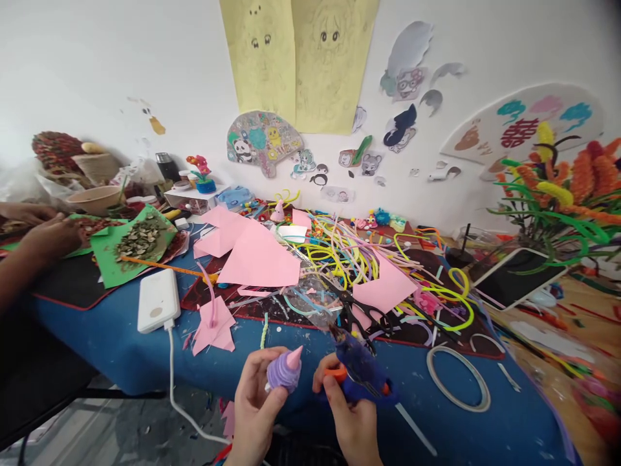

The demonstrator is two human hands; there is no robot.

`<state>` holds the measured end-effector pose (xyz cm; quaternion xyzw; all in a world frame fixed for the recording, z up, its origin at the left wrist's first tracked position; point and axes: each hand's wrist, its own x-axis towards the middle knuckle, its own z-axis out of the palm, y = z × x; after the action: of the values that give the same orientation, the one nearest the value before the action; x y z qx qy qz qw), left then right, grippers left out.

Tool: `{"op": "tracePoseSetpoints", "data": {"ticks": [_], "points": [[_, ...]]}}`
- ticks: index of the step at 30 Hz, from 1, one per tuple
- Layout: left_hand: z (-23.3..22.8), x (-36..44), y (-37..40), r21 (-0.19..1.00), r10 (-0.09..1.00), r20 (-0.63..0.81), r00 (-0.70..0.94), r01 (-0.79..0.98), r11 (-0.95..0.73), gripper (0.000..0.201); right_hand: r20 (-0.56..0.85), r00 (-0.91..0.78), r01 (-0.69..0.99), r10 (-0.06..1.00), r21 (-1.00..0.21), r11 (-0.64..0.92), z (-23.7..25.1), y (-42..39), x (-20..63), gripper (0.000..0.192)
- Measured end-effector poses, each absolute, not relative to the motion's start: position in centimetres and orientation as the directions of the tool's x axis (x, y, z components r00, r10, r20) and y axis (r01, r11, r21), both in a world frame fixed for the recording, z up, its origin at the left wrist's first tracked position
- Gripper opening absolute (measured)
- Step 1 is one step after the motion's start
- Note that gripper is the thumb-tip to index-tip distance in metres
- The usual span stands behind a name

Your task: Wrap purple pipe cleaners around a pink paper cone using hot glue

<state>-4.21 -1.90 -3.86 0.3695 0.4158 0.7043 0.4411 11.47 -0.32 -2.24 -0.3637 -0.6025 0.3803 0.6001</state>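
Head view: the left hand (255,404) is closed around a small purple coiled piece with a pink cone tip (286,369), fingers curled about its lower body and thumb against its side; the piece sits upright, just above the near edge of the tabletop (504,421). The right hand (350,414) is wrapped around the grip of a blue glue gun (361,372), with a finger lying on the orange trigger (334,373); the gun's nozzle points up and to the left, away from the coiled piece, and the two are near but not touching. A clear stick projects from the rear of the gun toward the lower right. The tabletop is covered in blue cloth. Just beyond the hands lie black scissors (361,310) on a dark mat, amid a tangle of yellow, green and pink pipe cleaners (349,252). Pink paper sheets (257,255) lie left of centre, and a white power bank (158,299) with a white cable rests further left. A white ring (458,377) lies flat to the right of the gun. At the far left, another person's hand (51,236) rests near a green sheet bearing dried flakes (138,241). A tablet (517,277) leans at the right, beside an orange and green pipe-cleaner bouquet (572,188).
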Motion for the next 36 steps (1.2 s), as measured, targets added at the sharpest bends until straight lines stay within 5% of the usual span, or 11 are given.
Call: {"op": "tracePoseSetpoints", "data": {"ticks": [4, 10, 17, 26, 36], "points": [[-3.2, -3.0, -2.1, 0.907, 0.918, 0.295, -0.266, -0.224, -0.356, 0.018, 0.436, -0.08, -0.153, 0.896, -0.894, 0.421, -3.2, -1.0, 10.9, 0.01], [-1.4, -1.8, -1.9, 0.856, 0.848, 0.495, -0.189, -0.063, -0.513, 0.03, 0.501, 0.147, -0.202, 0.853, -0.829, 0.522, -3.2, -1.3, 9.8, 0.013], [-1.6, -2.1, -1.8, 0.872, 0.818, 0.473, -0.328, 0.038, -0.488, 0.044, 0.491, 0.049, -0.095, 0.87, -0.865, 0.493, -3.3, -1.7, 12.7, 0.044], [-1.3, -3.3, -1.5, 0.724, 0.671, 0.688, -0.276, 0.328, -0.607, 0.042, 0.402, 0.075, 0.05, 0.913, -0.916, 0.399, -3.4, -2.5, 14.9, 0.036], [-1.2, -3.3, -1.9, 0.68, 0.653, 0.726, -0.217, 0.368, -0.634, 0.047, 0.44, -0.103, 0.118, 0.892, -0.885, 0.45, -4.0, -1.9, 15.8, 0.013]]}}
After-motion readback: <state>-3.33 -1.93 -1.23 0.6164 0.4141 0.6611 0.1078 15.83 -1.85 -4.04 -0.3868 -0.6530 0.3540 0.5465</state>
